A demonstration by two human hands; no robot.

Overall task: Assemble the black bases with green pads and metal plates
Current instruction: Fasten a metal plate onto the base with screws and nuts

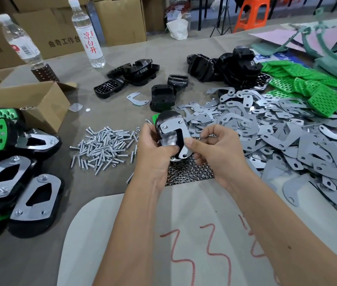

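Glossy black base (168, 129), plate-topped

Both forearms are bare from the near edge of the view up to the wrists; no sleeve, watch, bracelet or glove shows on either. The left hand (155, 145) and the right hand (215, 145) wear no rings. The fingers (192, 143) have short, unpainted nails. A small dark mole sits on the right forearm, near the elbow end.
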